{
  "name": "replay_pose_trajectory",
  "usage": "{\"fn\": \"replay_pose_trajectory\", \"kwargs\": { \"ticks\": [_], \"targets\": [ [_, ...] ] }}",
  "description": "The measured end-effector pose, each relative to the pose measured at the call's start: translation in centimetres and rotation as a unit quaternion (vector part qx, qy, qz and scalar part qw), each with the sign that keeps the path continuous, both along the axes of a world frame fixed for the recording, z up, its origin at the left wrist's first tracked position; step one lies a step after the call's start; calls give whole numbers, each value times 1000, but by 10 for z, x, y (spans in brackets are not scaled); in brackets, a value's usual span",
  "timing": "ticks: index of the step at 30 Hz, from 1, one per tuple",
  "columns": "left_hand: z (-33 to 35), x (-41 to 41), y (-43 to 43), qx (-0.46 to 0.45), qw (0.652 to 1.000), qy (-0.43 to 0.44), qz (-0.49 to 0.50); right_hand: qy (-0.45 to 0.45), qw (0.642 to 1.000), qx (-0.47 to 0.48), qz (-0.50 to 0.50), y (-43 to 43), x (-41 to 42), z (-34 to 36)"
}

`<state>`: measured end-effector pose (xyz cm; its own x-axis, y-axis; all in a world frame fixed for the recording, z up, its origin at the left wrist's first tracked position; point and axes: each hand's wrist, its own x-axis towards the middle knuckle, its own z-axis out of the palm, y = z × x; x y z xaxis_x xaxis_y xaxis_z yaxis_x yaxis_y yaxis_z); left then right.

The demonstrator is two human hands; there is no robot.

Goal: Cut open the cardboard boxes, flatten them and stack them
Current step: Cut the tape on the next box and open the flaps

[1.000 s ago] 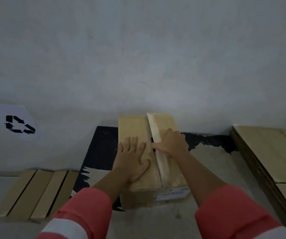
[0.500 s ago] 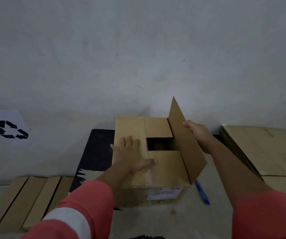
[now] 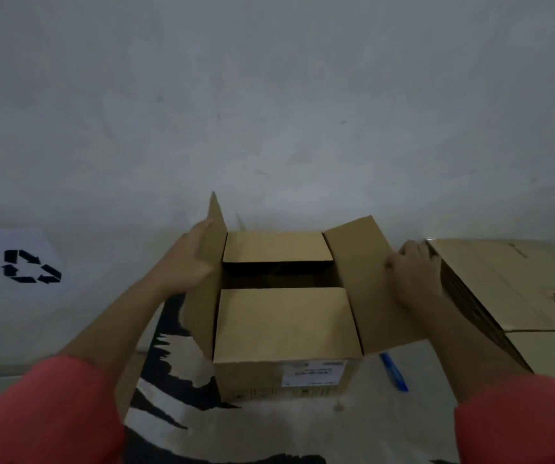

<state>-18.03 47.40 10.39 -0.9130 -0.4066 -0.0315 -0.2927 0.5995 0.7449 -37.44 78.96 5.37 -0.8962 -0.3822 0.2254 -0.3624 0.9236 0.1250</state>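
A brown cardboard box (image 3: 286,373) stands on the floor in front of me with its top open. My left hand (image 3: 187,262) holds the left flap (image 3: 204,316), which stands nearly upright. My right hand (image 3: 413,272) grips the outer edge of the right flap (image 3: 366,289), which is spread out flat to the right. The two inner flaps, far (image 3: 276,246) and near (image 3: 282,323), lie level over a dark gap. A white label is on the box's front face.
A stack of flattened cardboard (image 3: 504,289) lies at the right, touching my right hand. A blue pen-like tool (image 3: 394,372) lies on the floor between box and stack. A recycling sign (image 3: 29,271) is at the left. The wall is close behind the box.
The right flap has swung from upright down to the right under my right hand. My left hand left the top of the box and raised the left flap upright.
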Motion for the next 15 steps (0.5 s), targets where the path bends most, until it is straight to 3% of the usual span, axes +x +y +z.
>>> {"fn": "replay_pose_trajectory", "kwargs": {
  "ticks": [2,4,7,10,13,15],
  "targets": [
    [-3,7,-17,-114,987,-114,-4,-25,999,26,-12,-12,6,-3],
    [-17,12,-26,-240,946,-219,11,-47,998,25,-27,-21,10,-9],
    [-42,16,-22,-297,915,-273,15,-76,997,10,-33,-23,18,-21],
    [-65,11,-11,-235,935,-265,-24,-113,992,-57,-9,-21,24,-34],
    [-80,11,2,-60,976,-209,10,-210,969,-132,-7,-23,29,-47],
    [-88,16,9,48,984,-164,55,-274,950,-150,-12,-23,33,-52]
  ]
}}
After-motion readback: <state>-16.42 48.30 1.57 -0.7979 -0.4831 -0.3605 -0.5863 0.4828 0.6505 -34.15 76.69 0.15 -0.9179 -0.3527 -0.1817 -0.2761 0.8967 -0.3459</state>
